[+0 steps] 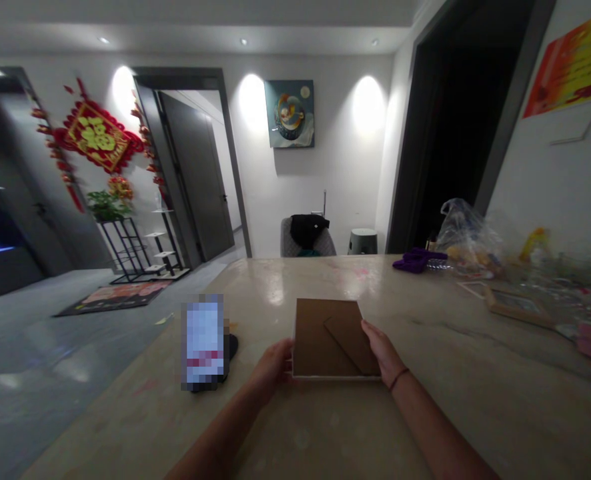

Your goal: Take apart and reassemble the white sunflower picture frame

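Note:
A picture frame point(320, 337) lies face down on the beige table point(450, 400), its brown backing board and stand flap turned up. My left hand point(274, 363) grips the frame's near left corner with curled fingers. My right hand point(384, 353) rests on the near right corner, fingers laid over the stand flap and the edge. A dark band circles my right wrist.
A phone on a dark stand point(204, 341) is propped left of the frame. At the right sit another wooden frame point(518, 305), a plastic bag point(468, 237), a purple object point(418, 260) and clutter. A chair point(306, 237) stands beyond the table's far edge.

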A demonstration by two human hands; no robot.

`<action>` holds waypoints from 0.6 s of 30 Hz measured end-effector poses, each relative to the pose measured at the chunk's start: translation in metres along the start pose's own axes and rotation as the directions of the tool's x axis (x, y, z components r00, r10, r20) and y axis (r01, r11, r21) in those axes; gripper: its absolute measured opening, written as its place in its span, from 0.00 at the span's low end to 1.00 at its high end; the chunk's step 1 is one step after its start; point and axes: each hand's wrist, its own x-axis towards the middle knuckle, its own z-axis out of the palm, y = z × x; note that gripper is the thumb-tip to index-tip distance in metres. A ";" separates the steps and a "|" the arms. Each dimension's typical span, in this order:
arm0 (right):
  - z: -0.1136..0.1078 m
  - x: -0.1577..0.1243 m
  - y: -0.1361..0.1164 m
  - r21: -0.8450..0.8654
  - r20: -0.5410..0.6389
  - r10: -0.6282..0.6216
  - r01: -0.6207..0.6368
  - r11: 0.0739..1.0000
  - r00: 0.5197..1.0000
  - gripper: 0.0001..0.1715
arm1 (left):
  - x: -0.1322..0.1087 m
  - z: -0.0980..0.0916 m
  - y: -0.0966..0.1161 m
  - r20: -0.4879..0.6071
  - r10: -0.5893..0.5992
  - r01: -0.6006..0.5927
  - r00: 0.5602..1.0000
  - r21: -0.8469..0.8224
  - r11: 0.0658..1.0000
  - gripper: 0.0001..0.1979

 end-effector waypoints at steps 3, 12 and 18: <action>0.001 -0.001 -0.003 -0.018 -0.017 0.010 -0.010 1.000 1.000 0.20 | 0.000 -0.002 -0.001 0.034 -0.041 0.043 0.999 -0.037 0.998 0.17; 0.001 -0.003 -0.006 -0.036 -0.058 0.009 -0.011 0.999 0.998 0.18 | -0.008 -0.002 0.009 0.128 -0.024 0.018 0.992 0.045 0.999 0.20; 0.004 -0.008 -0.014 -0.096 -0.082 -0.032 0.024 0.995 0.996 0.16 | -0.005 -0.007 0.007 0.104 -0.037 0.029 0.994 0.078 0.997 0.20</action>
